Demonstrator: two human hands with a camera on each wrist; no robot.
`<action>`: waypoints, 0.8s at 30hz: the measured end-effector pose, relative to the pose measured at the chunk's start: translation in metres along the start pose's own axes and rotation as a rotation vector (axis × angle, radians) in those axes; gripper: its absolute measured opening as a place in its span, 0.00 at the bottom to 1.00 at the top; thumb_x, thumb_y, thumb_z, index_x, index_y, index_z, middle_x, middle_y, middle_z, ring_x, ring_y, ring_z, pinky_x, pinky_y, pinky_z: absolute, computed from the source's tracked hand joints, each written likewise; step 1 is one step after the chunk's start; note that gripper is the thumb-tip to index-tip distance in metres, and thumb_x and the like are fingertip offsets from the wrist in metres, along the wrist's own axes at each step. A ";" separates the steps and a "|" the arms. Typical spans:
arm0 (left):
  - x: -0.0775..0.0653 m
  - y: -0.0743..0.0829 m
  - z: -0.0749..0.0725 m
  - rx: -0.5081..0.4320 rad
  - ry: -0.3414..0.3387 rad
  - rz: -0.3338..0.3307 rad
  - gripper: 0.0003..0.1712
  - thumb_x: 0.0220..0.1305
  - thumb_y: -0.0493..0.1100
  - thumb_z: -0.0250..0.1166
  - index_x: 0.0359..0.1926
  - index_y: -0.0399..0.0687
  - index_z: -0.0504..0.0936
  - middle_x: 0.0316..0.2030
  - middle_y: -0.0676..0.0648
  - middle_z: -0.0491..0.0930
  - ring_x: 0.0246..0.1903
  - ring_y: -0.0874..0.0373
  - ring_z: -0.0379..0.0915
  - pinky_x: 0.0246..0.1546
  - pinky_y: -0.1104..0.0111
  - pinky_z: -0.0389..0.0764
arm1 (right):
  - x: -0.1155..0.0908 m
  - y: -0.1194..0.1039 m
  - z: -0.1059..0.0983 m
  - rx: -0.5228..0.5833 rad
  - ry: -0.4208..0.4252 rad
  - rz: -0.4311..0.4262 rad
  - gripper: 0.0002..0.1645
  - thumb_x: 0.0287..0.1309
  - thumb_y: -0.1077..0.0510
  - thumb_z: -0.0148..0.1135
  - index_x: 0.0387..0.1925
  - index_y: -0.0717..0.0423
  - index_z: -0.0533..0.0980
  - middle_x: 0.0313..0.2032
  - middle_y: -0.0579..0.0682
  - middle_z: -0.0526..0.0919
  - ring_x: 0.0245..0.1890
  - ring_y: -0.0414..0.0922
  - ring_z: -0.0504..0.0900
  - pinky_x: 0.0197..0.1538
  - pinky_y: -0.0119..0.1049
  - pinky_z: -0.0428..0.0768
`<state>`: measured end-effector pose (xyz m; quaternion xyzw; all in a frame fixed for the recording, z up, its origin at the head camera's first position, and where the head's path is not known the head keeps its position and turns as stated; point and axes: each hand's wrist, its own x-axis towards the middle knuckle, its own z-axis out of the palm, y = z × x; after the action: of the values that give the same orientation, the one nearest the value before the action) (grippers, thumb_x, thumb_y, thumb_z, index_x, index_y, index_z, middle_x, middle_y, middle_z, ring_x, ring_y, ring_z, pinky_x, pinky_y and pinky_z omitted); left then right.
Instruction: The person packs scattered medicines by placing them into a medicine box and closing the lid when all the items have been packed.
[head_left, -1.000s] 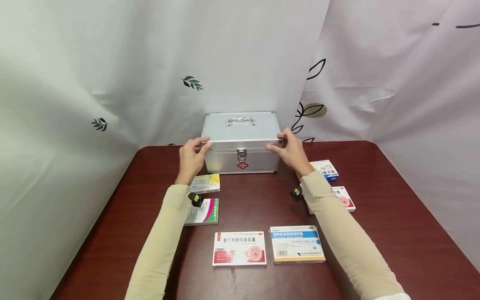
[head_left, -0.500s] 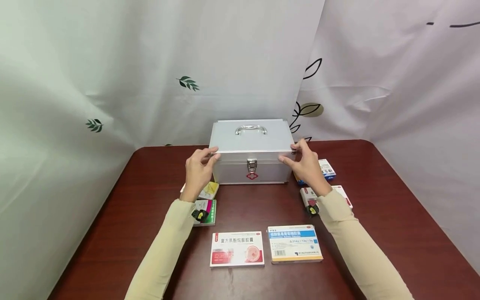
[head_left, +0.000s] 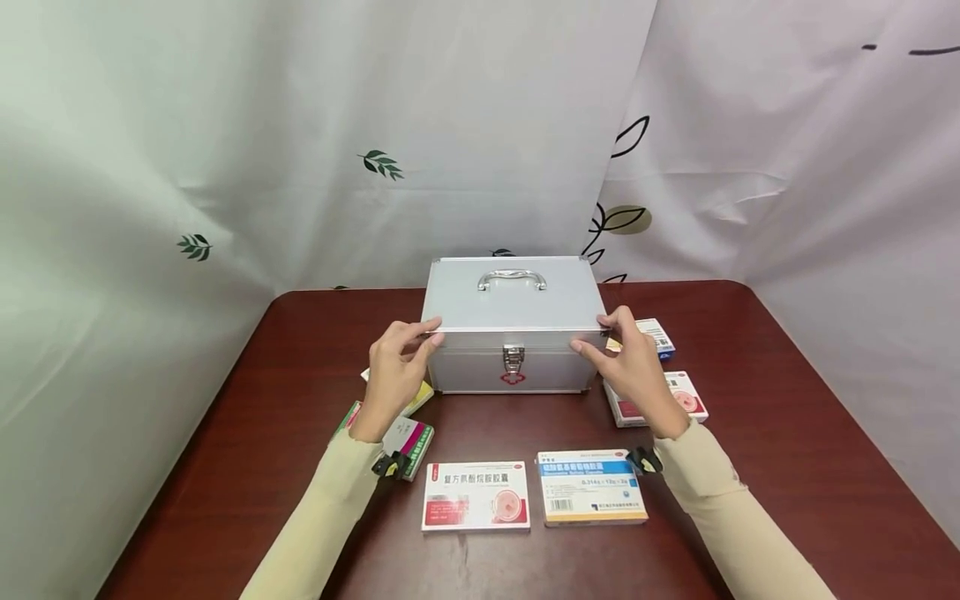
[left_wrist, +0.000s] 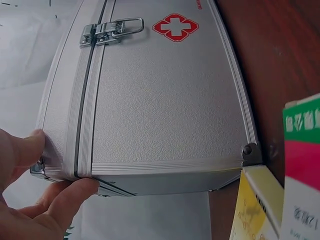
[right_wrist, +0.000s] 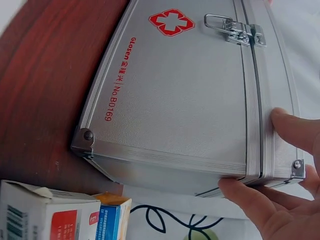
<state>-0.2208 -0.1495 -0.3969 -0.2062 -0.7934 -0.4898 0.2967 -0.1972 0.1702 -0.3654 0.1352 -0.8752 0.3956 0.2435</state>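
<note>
Left hand (head_left: 397, 367) and right hand (head_left: 633, 367) each pinch 1 front corner of the silver first-aid case (head_left: 517, 312), thumbs (right_wrist: 290, 122) on its front, fingers (right_wrist: 250, 197) at its ends; it sits toward the far middle of the dark red table (head_left: 480, 567), long axis running left to right, latch (head_left: 513, 358) and red cross emblem (head_left: 513, 378) facing the person; compared with 1 second ago, it stands nearer the person, and the green-and-magenta medicine box (head_left: 408, 435) beside the left sleeve (head_left: 318, 517) lies turned askew.
</note>
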 end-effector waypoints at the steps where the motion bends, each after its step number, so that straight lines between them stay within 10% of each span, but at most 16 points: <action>1: -0.001 0.004 -0.002 -0.028 -0.011 -0.016 0.17 0.48 0.44 0.62 0.44 0.52 0.77 0.29 0.47 0.70 0.32 0.57 0.73 0.29 0.66 0.74 | -0.002 -0.001 -0.001 -0.005 0.002 -0.001 0.28 0.35 0.47 0.66 0.35 0.55 0.63 0.44 0.55 0.73 0.38 0.45 0.73 0.33 0.41 0.74; 5: -0.010 -0.017 0.001 0.007 0.001 0.028 0.19 0.47 0.45 0.63 0.44 0.55 0.77 0.30 0.51 0.70 0.31 0.62 0.72 0.26 0.72 0.74 | -0.009 -0.001 -0.002 0.000 0.006 -0.001 0.28 0.35 0.48 0.66 0.36 0.56 0.64 0.43 0.55 0.74 0.35 0.44 0.74 0.31 0.44 0.73; 12: -0.015 0.032 -0.012 -0.047 -0.019 0.028 0.16 0.47 0.41 0.63 0.41 0.51 0.78 0.26 0.49 0.69 0.25 0.60 0.68 0.22 0.67 0.75 | -0.021 -0.005 -0.010 -0.008 0.013 -0.008 0.28 0.35 0.46 0.66 0.37 0.54 0.65 0.43 0.52 0.74 0.33 0.42 0.76 0.31 0.38 0.74; 22: -0.014 0.060 -0.016 -0.048 -0.012 0.058 0.14 0.46 0.35 0.63 0.39 0.43 0.79 0.26 0.48 0.71 0.28 0.58 0.71 0.29 0.65 0.74 | -0.029 -0.010 -0.014 0.015 0.036 -0.008 0.26 0.34 0.48 0.67 0.35 0.54 0.67 0.41 0.54 0.75 0.38 0.43 0.75 0.32 0.37 0.74; 24: -0.019 0.030 -0.009 -0.015 0.001 0.082 0.16 0.46 0.37 0.63 0.40 0.46 0.79 0.27 0.50 0.72 0.29 0.59 0.71 0.31 0.68 0.74 | -0.029 -0.012 -0.016 0.008 0.043 -0.018 0.26 0.33 0.49 0.68 0.34 0.54 0.67 0.39 0.53 0.76 0.35 0.42 0.76 0.31 0.37 0.74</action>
<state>-0.1855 -0.1451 -0.3870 -0.2407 -0.7806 -0.4830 0.3154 -0.1631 0.1756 -0.3645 0.1357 -0.8667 0.3999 0.2655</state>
